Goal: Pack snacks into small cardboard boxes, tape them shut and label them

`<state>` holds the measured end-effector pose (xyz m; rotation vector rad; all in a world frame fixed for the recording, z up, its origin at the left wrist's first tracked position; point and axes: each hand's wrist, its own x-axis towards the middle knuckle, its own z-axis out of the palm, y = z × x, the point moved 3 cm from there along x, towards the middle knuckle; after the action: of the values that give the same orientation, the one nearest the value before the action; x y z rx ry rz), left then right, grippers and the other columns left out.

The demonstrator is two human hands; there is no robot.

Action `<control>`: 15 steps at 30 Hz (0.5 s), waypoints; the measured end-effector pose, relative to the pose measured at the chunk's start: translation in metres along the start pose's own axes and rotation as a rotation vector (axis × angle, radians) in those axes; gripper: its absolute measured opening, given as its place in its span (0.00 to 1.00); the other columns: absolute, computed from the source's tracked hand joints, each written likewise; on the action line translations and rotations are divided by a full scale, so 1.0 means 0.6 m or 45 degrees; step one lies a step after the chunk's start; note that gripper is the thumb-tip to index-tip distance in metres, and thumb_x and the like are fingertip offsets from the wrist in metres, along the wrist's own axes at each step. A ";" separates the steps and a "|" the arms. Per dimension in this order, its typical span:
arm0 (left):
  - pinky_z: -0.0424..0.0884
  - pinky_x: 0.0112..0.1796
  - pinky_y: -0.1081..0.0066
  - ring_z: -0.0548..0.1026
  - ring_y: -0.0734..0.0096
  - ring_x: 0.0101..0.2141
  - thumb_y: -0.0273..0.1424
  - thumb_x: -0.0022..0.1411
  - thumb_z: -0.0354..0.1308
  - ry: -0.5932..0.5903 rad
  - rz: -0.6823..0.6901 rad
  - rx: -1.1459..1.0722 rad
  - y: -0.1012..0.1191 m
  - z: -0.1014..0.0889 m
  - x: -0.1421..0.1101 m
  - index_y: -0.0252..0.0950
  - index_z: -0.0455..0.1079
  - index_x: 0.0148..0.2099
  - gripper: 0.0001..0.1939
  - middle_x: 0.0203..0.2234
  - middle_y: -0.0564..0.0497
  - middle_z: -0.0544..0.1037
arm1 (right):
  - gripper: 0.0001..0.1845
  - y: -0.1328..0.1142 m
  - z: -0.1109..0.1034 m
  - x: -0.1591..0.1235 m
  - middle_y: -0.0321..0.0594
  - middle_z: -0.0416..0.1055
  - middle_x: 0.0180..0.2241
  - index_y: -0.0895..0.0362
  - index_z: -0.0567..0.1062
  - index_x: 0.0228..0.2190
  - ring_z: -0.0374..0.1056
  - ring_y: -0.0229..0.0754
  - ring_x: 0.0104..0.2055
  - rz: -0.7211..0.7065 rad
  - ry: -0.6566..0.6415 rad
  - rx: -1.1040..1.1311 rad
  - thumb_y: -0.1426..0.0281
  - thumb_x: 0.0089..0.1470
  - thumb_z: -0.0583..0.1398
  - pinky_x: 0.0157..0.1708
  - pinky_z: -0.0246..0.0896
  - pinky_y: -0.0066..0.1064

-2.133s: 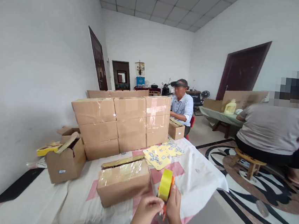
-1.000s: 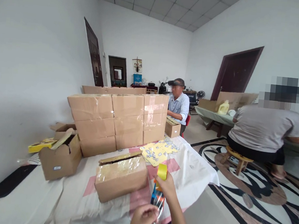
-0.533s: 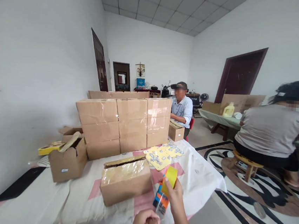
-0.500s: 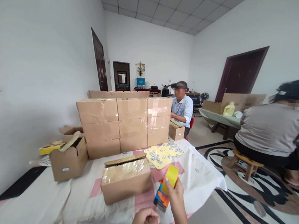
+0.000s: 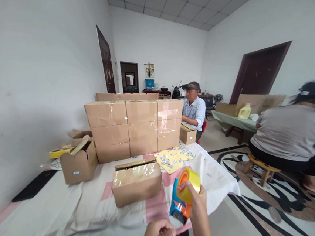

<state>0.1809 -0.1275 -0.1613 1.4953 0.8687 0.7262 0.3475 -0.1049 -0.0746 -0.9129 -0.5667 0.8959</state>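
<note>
My right hand (image 5: pixel 199 200) is closed around a tape dispenser (image 5: pixel 179 205) with a blue and orange body. On it sits a yellow roll of tape (image 5: pixel 192 184) with an orange core, tilted so the core shows. Lower and to the left, my left hand (image 5: pixel 159 235) has its fingers pinched together near the dispenser's lower end; what they hold is too unclear to name. A cardboard box (image 5: pixel 136 188), its top partly covered with shiny tape and a flap edge raised, lies on the cloth left of the dispenser.
Behind it rises a stack of cardboard boxes (image 5: pixel 142 133). An opened box (image 5: pixel 79 166) stands at left, near a black flat object (image 5: pixel 34 186). Yellow sheets with labels (image 5: pixel 171 160) lie on the cloth. A person (image 5: pixel 193 106) sits across; another person (image 5: pixel 292 134) sits at right.
My right hand has turned the tape dispenser, so the roll's orange core now shows, and moved it slightly right. My left hand has shifted slightly right, still pinched. The view has shifted a little.
</note>
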 end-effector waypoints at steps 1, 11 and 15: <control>0.69 0.35 0.69 0.76 0.65 0.28 0.45 0.58 0.63 -0.013 0.010 -0.026 0.000 -0.002 0.001 0.35 0.75 0.30 0.17 0.23 0.48 0.79 | 0.25 -0.002 -0.002 -0.002 0.42 0.75 0.22 0.57 0.76 0.26 0.73 0.46 0.24 -0.023 -0.019 -0.001 0.52 0.39 0.75 0.26 0.71 0.35; 0.67 0.34 0.69 0.76 0.65 0.29 0.35 0.55 0.61 0.041 -0.015 0.028 0.025 -0.005 -0.022 0.34 0.77 0.28 0.10 0.24 0.47 0.80 | 0.21 -0.006 -0.013 -0.022 0.41 0.75 0.22 0.56 0.76 0.24 0.72 0.45 0.25 -0.098 0.073 0.070 0.52 0.44 0.73 0.28 0.72 0.35; 0.63 0.32 0.70 0.75 0.66 0.28 0.32 0.56 0.58 0.093 -0.012 0.202 0.024 -0.006 -0.021 0.35 0.78 0.27 0.10 0.24 0.47 0.81 | 0.26 -0.004 -0.018 -0.028 0.43 0.75 0.20 0.57 0.77 0.21 0.70 0.45 0.22 0.024 0.029 0.075 0.47 0.38 0.73 0.24 0.69 0.34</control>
<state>0.1726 -0.1366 -0.1462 1.6117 1.0070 0.7222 0.3476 -0.1247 -0.0788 -0.8752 -0.5101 0.9134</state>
